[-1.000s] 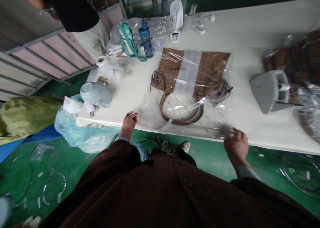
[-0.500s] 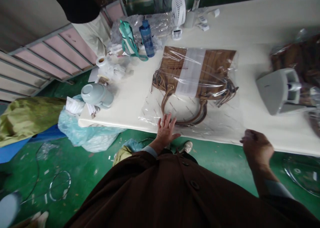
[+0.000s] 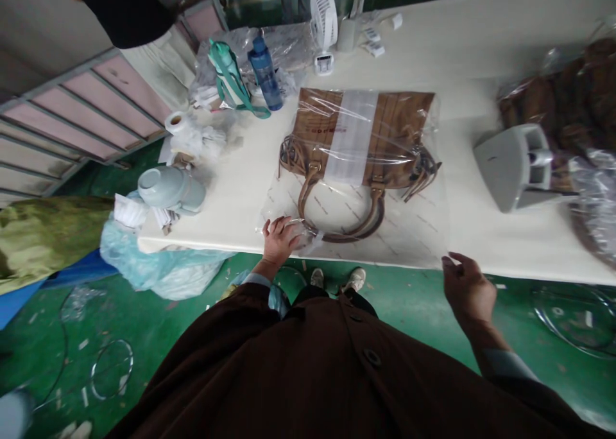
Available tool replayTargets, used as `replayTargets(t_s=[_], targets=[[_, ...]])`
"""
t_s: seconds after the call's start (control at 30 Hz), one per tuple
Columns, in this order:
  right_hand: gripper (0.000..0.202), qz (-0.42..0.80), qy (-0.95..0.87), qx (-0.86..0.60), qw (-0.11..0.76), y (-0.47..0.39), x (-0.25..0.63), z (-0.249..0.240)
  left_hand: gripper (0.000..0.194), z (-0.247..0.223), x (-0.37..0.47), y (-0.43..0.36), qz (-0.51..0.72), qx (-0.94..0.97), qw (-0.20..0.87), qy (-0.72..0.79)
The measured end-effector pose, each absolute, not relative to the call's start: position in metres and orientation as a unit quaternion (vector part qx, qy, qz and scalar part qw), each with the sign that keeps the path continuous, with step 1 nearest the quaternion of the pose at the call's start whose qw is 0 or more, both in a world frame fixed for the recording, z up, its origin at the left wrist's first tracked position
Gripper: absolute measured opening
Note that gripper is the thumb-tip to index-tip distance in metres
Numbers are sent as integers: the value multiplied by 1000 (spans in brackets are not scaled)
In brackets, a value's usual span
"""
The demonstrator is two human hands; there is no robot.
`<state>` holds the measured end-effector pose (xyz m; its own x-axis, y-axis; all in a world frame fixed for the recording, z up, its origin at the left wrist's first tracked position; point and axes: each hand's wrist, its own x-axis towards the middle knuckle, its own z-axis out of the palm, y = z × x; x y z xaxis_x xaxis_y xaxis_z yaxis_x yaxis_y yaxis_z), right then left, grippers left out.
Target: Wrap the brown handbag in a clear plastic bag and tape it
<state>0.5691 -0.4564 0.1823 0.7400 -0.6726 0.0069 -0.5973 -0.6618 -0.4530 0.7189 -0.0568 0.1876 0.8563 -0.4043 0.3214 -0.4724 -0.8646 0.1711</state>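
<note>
Along the left part of the white table (image 3: 231,201), a pale blue flask (image 3: 168,187) lay near the corner, with a roll of tape (image 3: 176,122) and crumpled white wrapping (image 3: 205,140) farther off. Beyond them stood a teal bottle (image 3: 226,67) with a strap and a blue bottle (image 3: 265,73), then a small white fan (image 3: 324,18) at the far side. A grey dispenser (image 3: 513,166) stood on the right, between the brown handbag (image 3: 404,128) and a heap of brown goods (image 3: 529,102). Light blue plastic (image 3: 158,266) hung off the near left corner, and a person in a black top (image 3: 125,9) was at the far left.

The handbag lay flat at the middle of the table inside a clear plastic bag (image 3: 414,233), a white band (image 3: 353,134) across its body, its handles towards the near edge. Clear film covered part of the heap on the right. What the bottles contained could not be told.

The left hand (image 3: 279,239) rested, fingers spread, on the plastic's near left corner, beside the handles. The right hand (image 3: 468,288) was half curled, thumb and forefinger at the near right corner; whether either pinched the film could not be made out.
</note>
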Motion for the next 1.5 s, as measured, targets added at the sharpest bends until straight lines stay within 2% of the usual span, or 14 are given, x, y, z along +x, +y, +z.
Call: replayTargets(t_s=[0.13, 0.3, 0.43, 0.57, 0.67, 0.8, 0.93, 1.13, 1.23, 1.33, 1.4, 1.5], targets=[[41, -54, 387, -892, 227, -454, 568, 174, 13, 178, 709, -35, 126, 962, 121, -210], [43, 15, 410, -895, 175, -468, 571, 169, 15, 171, 716, -26, 111, 984, 106, -95], [49, 55, 428, -891, 141, -496, 587, 159, 18, 165, 732, -40, 96, 988, 102, -60], [52, 84, 454, -875, 149, -518, 607, 153, 18, 166, 751, -71, 87, 989, 97, -72], [50, 66, 471, -864, 164, -520, 608, 151, 15, 170, 754, -74, 87, 987, 108, -84], [45, 34, 420, -887, 189, -503, 582, 139, 14, 180, 731, -35, 83, 983, 128, -99], [44, -19, 355, -913, 200, -477, 550, 125, 14, 187, 698, 6, 98, 988, 115, -31], [42, -56, 289, -948, 121, -467, 532, 124, 14, 191, 690, 26, 73, 987, 141, 1], [40, 24, 262, -958, 112, -483, 515, 126, 18, 198, 705, 38, 76, 980, 181, -21], [38, 124, 305, -937, 120, -500, 506, 135, 28, 208, 738, 39, 108, 971, 211, 26], [38, 99, 352, -922, 128, -506, 522, 149, 33, 212, 769, 26, 65, 964, 249, 68], [45, -35, 379, -904, 198, -510, 587, 174, 47, 214, 817, -10, -24, 947, 297, 120]])
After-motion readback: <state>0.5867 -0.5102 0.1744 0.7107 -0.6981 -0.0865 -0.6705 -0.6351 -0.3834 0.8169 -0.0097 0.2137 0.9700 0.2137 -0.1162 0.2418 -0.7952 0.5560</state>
